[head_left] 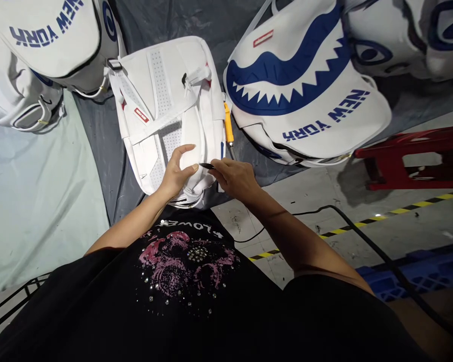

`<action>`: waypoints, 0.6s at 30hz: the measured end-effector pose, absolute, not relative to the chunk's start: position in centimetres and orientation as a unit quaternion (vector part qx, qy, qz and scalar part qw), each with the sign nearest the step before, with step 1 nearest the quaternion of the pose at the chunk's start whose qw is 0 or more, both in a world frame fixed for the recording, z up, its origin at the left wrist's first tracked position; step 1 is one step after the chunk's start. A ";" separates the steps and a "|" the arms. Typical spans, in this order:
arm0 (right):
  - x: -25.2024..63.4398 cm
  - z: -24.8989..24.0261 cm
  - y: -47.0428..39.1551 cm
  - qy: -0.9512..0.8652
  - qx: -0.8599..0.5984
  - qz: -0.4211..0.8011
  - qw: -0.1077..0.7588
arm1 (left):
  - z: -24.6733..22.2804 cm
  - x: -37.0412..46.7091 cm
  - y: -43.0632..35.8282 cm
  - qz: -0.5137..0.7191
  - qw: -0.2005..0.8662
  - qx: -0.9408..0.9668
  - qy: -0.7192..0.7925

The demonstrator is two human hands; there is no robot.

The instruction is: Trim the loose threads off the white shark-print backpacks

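A white backpack [136, 161] lies on the dark cloth in front of me, its back panel and shoulder straps facing up. My left hand [178, 173] rests on its lower part, against a padded white strap [192, 131]. Thumb and index finger are spread apart there; the other fingers are mostly hidden. In my right hand [234, 177] is a slim, dark, pointed tool [206, 165]. Its tip points left, close to my left thumb and over the strap. The rest of the tool is hidden inside my fingers, so its kind does not show.
An orange-handled tool [228, 123] with a metal shaft lies right of the backpack. White-and-blue bags stand around: a shark-mouth bag [305, 128] at right, a lettered bag [56, 55] at left. A red stool [407, 136] and black cable [347, 221] are at right.
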State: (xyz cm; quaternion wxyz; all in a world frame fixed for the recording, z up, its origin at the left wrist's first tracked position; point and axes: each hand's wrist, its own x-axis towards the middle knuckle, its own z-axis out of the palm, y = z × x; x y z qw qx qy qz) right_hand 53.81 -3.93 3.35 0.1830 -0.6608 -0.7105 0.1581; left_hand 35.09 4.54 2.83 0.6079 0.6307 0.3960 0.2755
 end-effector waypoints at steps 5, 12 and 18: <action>53.1 2.2 -4.4 -0.652 -0.659 0.221 0.303 | 3.0 35.2 4.5 0.291 0.590 0.639 0.399; 52.6 2.2 -4.6 -0.606 -0.659 0.296 0.333 | 3.0 35.2 4.4 0.273 0.616 0.622 0.399; 53.1 2.6 -4.2 -0.659 -0.680 0.216 0.237 | 2.9 35.2 4.6 0.275 0.611 0.627 0.397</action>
